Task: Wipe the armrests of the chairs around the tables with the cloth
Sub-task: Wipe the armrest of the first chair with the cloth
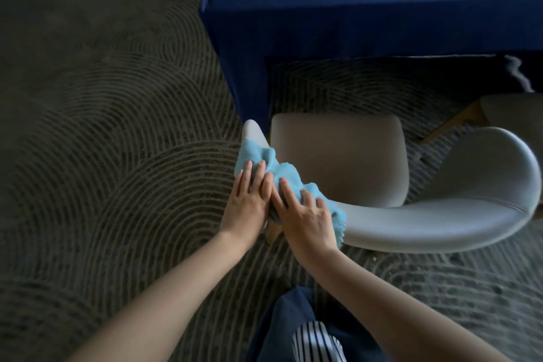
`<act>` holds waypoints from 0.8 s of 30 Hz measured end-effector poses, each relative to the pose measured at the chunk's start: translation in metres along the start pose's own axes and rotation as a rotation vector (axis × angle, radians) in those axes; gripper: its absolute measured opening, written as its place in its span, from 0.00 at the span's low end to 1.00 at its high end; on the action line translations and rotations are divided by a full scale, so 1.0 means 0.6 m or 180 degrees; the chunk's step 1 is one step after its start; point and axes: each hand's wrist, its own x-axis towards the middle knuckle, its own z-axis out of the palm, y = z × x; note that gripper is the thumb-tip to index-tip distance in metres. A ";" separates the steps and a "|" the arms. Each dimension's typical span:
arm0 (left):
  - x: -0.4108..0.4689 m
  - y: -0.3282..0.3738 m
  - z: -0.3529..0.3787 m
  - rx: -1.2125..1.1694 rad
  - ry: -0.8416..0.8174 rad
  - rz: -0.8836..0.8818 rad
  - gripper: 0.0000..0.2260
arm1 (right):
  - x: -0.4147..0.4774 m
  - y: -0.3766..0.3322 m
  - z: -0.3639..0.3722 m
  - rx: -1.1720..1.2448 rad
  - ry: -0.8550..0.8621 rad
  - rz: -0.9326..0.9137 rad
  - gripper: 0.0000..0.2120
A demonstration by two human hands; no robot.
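A grey upholstered chair (440, 214) with a curved back and armrests stands in front of a table draped in dark blue cloth (352, 9). A light blue cloth (282, 170) lies draped over the chair's left armrest (254, 131), whose tip shows beyond it. My left hand (248, 203) lies flat with straight fingers on the cloth's near end. My right hand (305, 214) presses on the cloth beside it, fingers spread and slightly bent over the armrest. The armrest under the cloth is hidden.
Patterned grey carpet (102, 141) covers the floor to the left and around the chair. A second grey chair (514, 114) with wooden legs stands at the right edge. My dark clothing (293, 326) shows at the bottom.
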 end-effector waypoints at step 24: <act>-0.007 0.321 -0.034 0.0322 -0.0159 -0.0186 0.15 | -0.180 0.295 -0.045 -0.0058 0.0655 -0.1104 0.37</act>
